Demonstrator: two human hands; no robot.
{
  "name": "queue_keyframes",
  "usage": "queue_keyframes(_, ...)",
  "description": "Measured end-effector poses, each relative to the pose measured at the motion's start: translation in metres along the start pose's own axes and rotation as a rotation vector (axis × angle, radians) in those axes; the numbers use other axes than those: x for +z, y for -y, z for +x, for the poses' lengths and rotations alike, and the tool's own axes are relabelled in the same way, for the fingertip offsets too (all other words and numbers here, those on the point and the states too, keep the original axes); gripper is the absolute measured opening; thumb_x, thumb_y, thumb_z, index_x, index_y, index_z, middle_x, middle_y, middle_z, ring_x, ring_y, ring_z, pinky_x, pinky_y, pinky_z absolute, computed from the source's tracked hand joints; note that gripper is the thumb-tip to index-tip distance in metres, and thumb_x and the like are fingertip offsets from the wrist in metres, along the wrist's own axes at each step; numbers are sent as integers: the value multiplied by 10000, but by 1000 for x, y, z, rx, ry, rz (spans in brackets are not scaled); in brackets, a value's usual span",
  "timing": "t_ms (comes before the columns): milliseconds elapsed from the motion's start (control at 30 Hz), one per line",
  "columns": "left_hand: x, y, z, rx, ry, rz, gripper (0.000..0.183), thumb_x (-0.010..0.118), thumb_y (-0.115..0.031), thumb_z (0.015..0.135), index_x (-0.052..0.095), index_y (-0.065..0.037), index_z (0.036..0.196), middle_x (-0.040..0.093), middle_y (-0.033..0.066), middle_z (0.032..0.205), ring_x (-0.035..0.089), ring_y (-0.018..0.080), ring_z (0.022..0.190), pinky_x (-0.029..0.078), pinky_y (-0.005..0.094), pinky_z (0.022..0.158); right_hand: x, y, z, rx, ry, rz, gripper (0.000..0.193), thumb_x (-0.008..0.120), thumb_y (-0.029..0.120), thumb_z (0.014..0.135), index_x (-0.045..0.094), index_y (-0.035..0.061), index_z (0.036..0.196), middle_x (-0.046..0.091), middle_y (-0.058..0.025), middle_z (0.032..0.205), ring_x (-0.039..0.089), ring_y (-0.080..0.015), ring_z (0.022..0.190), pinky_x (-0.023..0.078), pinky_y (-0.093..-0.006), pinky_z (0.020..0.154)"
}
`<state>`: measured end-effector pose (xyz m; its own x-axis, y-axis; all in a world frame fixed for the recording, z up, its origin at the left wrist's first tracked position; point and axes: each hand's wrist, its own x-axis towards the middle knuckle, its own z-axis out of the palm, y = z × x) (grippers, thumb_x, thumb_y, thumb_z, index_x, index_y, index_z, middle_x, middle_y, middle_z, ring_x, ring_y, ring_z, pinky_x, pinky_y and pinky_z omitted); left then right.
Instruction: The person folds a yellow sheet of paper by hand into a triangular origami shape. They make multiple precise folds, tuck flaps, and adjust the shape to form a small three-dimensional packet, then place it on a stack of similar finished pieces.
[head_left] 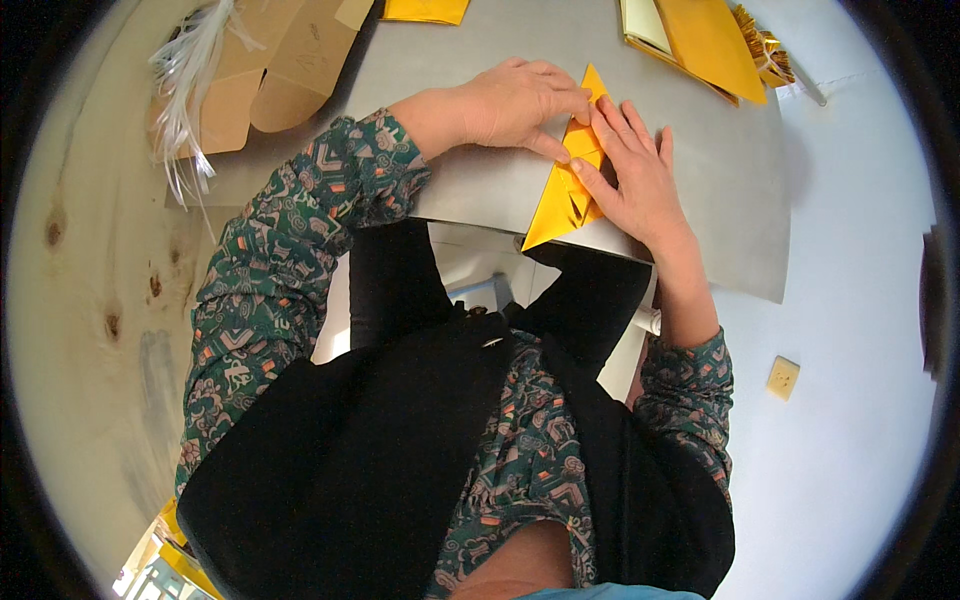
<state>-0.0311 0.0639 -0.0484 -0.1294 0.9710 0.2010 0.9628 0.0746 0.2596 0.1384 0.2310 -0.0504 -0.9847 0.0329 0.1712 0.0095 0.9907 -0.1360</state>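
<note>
A sheet of yellow paper [560,205], folded into a long pointed shape, lies slantwise on the grey metal table [460,190]. Its lower tip reaches past the table's near edge, and small loose flaps show in its lower half. From the left, my left hand [515,108] bends its fingers over the upper part, thumb and forefinger pressed to the paper's left edge. My right hand [640,180] lies along the right edge with its fingers stretched out and apart, the thumb resting on the paper near the other thumb. The hands cover part of the folds.
At the far left stands an open cardboard box [300,70] with white plastic strips [190,80] hanging over it. Stacked yellow paper [700,45] lies at the far right, beside a bundle of folded yellow pieces [765,50]. Another yellow piece [427,10] is at the top edge.
</note>
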Motion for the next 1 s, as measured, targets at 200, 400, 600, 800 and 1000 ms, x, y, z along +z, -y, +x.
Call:
queue_keyframes(200, -11, -9, 6, -98, 68, 14, 689, 769, -443, 770, 529, -209, 1373, 557, 67, 1389, 447, 274, 1350, 334, 477, 1109, 3, 3, -7, -24, -42, -109, 710, 439, 573, 957, 384, 140, 1517, 352, -97, 1576, 257, -331, 1476, 82, -634, 1170)
queue_keyframes(400, -13, -14, 6, -157, 104, 62, 720, 772, -440, 770, 512, -213, 1402, 541, 57, 1411, 444, 271, 1352, 331, 483, 1110, -2, 10, -17, -35, -19, -153, 681, 432, 561, 966, 406, 145, 1504, 369, -92, 1566, 265, -340, 1471, 83, -629, 1173)
queue_keyframes(600, -11, -9, 6, -90, 71, 101, 715, 744, -483, 791, 526, -211, 1416, 525, 24, 1441, 421, 250, 1368, 322, 467, 1116, -17, 32, -57, -92, 11, -45, 559, 538, 428, 971, 468, 163, 1458, 414, -81, 1534, 284, -341, 1461, 100, -627, 1174)
queue_keyframes(800, -14, -11, 7, -119, 114, 140, 712, 729, -521, 804, 532, -221, 1420, 499, -7, 1476, 388, 220, 1397, 309, 471, 1121, -23, 53, -92, -77, 35, 29, 595, 601, 408, 928, 473, 164, 1455, 425, -70, 1526, 273, -332, 1465, 104, -604, 1185)
queue_keyframes(1000, -11, -5, 4, -101, 129, 160, 745, 705, -541, 807, 506, -202, 1440, 493, 27, 1469, 405, 263, 1376, 313, 479, 1123, -18, 59, -106, -73, -32, 104, 613, 678, 358, 879, 503, 161, 1433, 449, -69, 1502, 287, -329, 1457, 127, -585, 1190)
